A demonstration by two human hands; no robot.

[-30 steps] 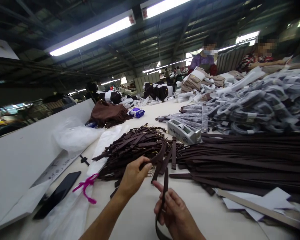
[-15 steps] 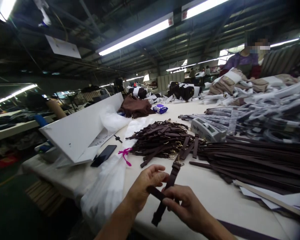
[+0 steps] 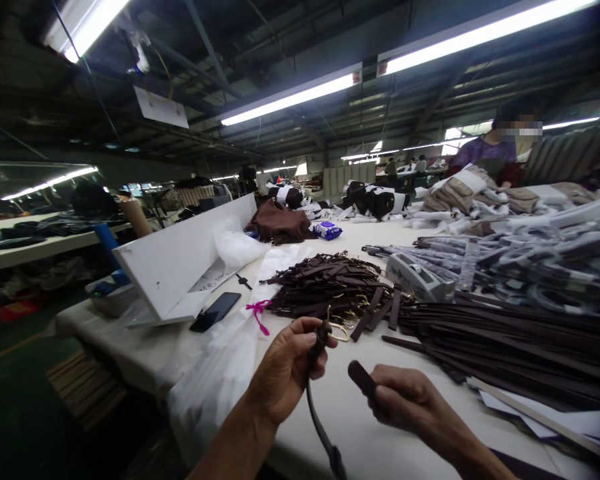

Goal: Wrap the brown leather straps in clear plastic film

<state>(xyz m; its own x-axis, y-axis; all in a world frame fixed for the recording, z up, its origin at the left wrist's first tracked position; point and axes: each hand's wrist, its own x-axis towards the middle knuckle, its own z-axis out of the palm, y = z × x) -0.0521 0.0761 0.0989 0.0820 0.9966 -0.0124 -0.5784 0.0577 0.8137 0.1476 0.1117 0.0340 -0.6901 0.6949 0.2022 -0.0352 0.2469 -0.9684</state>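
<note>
My left hand [image 3: 283,363] is closed around a dark brown strap with a gold metal ring [image 3: 341,331] at its top. Below the fingers, the strap's thin length [image 3: 317,421] curves down toward the table's near edge. To the right, my right hand [image 3: 413,400] grips a flat brown strap end [image 3: 361,379], which points up and left, apart from the left hand. Whether this end belongs to the long strap [image 3: 523,463] beyond the right forearm, I cannot tell. Past both hands lies a heap of short brown straps [image 3: 325,287] with gold hardware.
Long brown straps [image 3: 480,333] lie at right, near a grey tape dispenser [image 3: 415,277] and plastic-wrapped straps [image 3: 545,267]. At left are a black phone [image 3: 216,312], a white board [image 3: 185,260] and plastic bags [image 3: 210,380] tied in pink. A person [image 3: 485,150] stands across the table.
My hands have moved apart. The left now holds the strap upright by its ring end, turned edge-on, while the right has shifted right with a strap end. The view has shifted slightly.
</note>
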